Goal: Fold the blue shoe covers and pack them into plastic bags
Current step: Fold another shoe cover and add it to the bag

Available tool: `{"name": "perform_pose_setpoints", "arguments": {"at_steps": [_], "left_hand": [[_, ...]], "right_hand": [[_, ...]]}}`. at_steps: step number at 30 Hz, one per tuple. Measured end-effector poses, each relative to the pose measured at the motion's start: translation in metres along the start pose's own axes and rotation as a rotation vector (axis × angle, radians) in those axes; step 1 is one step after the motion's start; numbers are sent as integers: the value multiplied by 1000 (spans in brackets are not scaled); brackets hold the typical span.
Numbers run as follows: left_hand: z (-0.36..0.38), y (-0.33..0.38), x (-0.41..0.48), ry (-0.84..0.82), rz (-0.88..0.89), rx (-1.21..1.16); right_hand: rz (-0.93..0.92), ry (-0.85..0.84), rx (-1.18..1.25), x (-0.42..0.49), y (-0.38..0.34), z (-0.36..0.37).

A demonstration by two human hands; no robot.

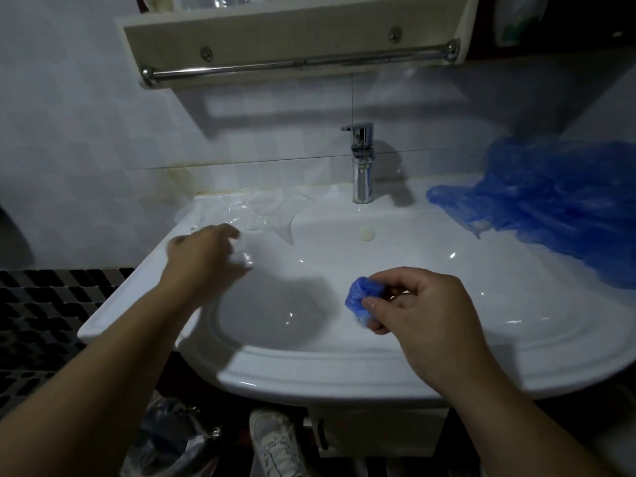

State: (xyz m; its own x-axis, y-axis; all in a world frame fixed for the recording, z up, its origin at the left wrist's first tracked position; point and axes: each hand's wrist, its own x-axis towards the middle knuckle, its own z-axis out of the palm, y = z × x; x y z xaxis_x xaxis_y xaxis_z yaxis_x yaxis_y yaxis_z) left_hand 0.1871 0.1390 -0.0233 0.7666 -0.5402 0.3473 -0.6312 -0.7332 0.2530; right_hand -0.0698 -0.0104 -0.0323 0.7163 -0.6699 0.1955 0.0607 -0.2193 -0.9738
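My right hand (423, 304) pinches a small folded blue shoe cover (361, 297) over the white sink basin (309, 370). My left hand (201, 256) reaches over the sink's left rim toward a pile of clear plastic bags (247, 208). Its fingers are blurred and touch a clear bag edge; whether they grip it I cannot tell. A heap of loose blue shoe covers (550, 201) lies on the sink's right ledge.
A chrome tap (362, 166) stands at the back of the sink. Above it hangs a shelf with a metal towel rail (299, 65). A white shoe (275, 442) and a bag of rubbish (172, 438) sit on the floor below.
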Motion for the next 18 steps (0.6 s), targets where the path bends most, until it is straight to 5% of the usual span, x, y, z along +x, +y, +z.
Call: {"name": "perform_pose_setpoints", "arguments": {"at_steps": [4, 9, 13, 18], "left_hand": [[-10, 64, -39, -146, 273, -357], [-10, 101, -64, -430, 383, -536], [-5, 109, -67, -505, 396, -671], [-5, 114, -71, -562, 470, -716]], "right_hand": [[-136, 107, -5, -3, -5, -6], [-292, 119, -22, -7, -8, -18], [-495, 49, -358, -5, -4, -25], [-519, -68, -619, -4, 4, -24]]}}
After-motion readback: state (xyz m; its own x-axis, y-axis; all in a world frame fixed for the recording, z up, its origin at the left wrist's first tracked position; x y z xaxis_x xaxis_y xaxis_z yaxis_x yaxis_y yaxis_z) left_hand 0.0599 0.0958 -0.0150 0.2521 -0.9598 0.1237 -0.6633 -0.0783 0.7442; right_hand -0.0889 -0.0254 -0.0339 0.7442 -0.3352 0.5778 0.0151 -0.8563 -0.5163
